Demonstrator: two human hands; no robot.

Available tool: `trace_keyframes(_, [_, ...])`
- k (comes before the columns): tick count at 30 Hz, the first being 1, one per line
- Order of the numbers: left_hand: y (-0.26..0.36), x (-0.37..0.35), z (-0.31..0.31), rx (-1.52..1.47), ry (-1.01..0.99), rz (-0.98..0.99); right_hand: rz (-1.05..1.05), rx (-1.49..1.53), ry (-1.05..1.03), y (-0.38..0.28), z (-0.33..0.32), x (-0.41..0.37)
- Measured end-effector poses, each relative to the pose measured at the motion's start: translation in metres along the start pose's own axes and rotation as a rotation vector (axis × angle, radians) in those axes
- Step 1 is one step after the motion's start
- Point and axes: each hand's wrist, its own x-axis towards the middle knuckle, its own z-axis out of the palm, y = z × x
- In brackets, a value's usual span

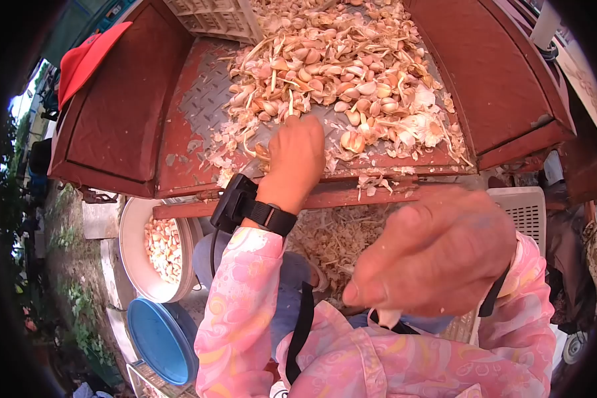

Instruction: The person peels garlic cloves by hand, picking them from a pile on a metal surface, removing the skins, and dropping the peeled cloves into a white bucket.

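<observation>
Red-painted metal table (pixel 191 156), bearing loose pinkish-white garlic cloves (pixel 312 63); left hand (pixel 297 156), curled at their near edge, grasp hidden; right hand (pixel 438 255), fingertips closed, pinching a small whitish garlic piece (pixel 388 318).

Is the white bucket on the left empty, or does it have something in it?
Not empty: the white bucket has peeled-looking cloves in it, visible through its open top.

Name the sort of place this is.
Probably an outdoor garlic-sorting spot, perhaps a yard or roadside: loose garlic cloves and papery skins cover a red metal bed, a white bucket below holds more cloves, and green plants grow along the ground at left.
</observation>
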Motion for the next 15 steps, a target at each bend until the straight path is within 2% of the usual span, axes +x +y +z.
trace_keyframes(1, [0.003,-0.003,0.001,-0.009,0.033,0.003,0.029,-0.037,0.113,0.027,-0.001,-0.002])
trace_keyframes(2, [0.004,-0.007,0.001,-0.018,0.068,0.007,0.353,0.028,0.123,0.042,-0.008,-0.009])
trace_keyframes(3, [0.003,-0.012,0.000,-0.019,0.079,0.003,0.430,0.106,0.262,0.062,-0.009,-0.008])
trace_keyframes(5, [0.001,-0.024,-0.001,-0.165,0.230,0.073,0.565,0.078,0.344,0.088,-0.024,-0.011])
trace_keyframes(6, [0.000,-0.035,-0.008,-0.309,0.296,0.063,0.565,0.070,0.330,0.095,-0.030,-0.012])
trace_keyframes(8, [0.000,-0.068,-0.023,-1.104,0.162,-0.225,0.660,0.081,0.330,0.104,-0.035,-0.014])
trace_keyframes(9, [0.001,-0.089,-0.038,-1.407,0.141,-0.307,0.666,0.075,0.325,0.108,-0.034,-0.018])
trace_keyframes(10, [0.001,-0.112,-0.053,-1.710,0.119,-0.392,0.771,0.092,0.213,0.112,-0.032,-0.019])
trace_keyframes(11, [-0.002,-0.133,-0.062,-1.853,0.177,-0.373,0.874,0.111,0.099,0.114,-0.028,-0.018])
trace_keyframes(12, [-0.003,-0.150,-0.071,-1.994,0.235,-0.354,0.882,0.109,0.091,0.116,-0.018,-0.012])
trace_keyframes(13, [-0.001,-0.161,-0.081,-2.001,0.236,-0.364,0.910,0.161,0.020,0.118,-0.001,-0.002])
trace_keyframes(14, [0.002,-0.171,-0.093,-2.119,0.279,-0.230,0.938,0.218,-0.045,0.121,0.019,0.008])
trace_keyframes(15, [0.005,-0.178,-0.107,-2.231,0.316,-0.094,0.821,0.244,-0.120,0.135,0.043,0.020])
